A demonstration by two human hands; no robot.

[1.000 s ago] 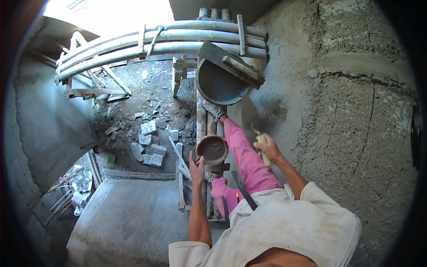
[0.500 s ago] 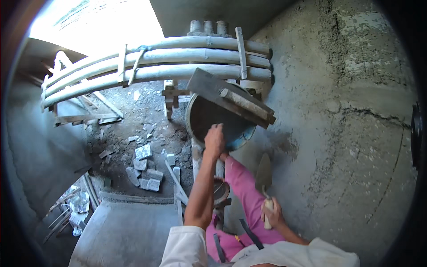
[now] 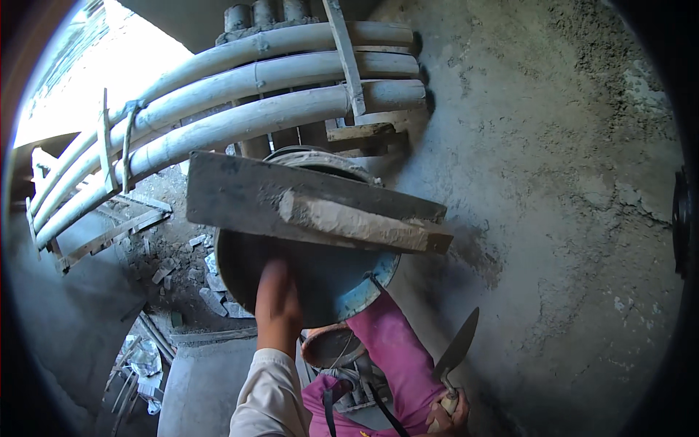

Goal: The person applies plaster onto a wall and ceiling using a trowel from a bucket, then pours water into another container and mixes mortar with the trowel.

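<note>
A dark round basin (image 3: 328, 280) with a blue-stained rim stands in front of me. Across its top lies a plasterer's float (image 3: 233, 193), a flat board with a rough, mortar-crusted handle (image 3: 353, 220). My left hand (image 3: 278, 295) is over the near left part of the basin, below the float. Motion smears its fingers, so its grip is unclear. Low on the right, my right hand (image 3: 450, 415) is closed around the handle of a pointed trowel (image 3: 460, 346), whose blade points up and away from me.
Behind the basin runs a rail of thick bamboo poles (image 3: 291, 109) tied with wooden slats. A rough plastered wall (image 3: 524, 182) rises on the right. Broken blocks and rubble (image 3: 211, 298) lie below to the left. An orange-rimmed bucket (image 3: 331, 346) sits under the basin's near edge.
The basin and float appear larger and nearer, and the view has shifted. My left hand, earlier at the basin's near rim, is now farther left and blurred. The trowel stays in my right hand.
</note>
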